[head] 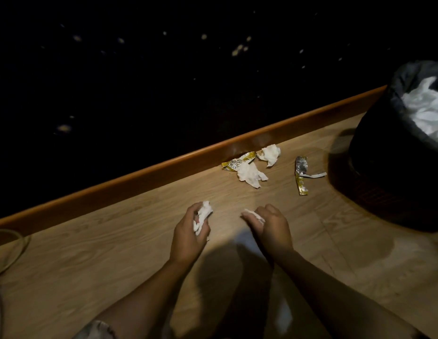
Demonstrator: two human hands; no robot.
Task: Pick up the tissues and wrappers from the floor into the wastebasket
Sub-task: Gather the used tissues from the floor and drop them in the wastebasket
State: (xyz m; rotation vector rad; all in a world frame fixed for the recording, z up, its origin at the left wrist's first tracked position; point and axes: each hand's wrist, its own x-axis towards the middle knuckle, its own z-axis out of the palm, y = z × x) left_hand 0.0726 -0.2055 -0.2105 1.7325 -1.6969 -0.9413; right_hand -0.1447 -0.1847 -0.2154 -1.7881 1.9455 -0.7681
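My left hand [188, 234] is closed around a crumpled white tissue [202, 214] just above the wooden floor. My right hand [269, 226] grips another white tissue [252, 214], which sticks out past the fingers. Farther ahead by the baseboard lie two crumpled tissues [251, 174] [270, 154], a gold and silver wrapper [237, 162] partly under one of them, and a second torn wrapper [301, 174]. The dark wastebasket [389, 182] stands at the right, lined with a black bag and holding white tissue.
An orange-brown baseboard [144, 174] runs diagonally along a very dark speckled wall. A cable [16, 255] loops on the floor at the far left. My shadow falls across the floor between my forearms.
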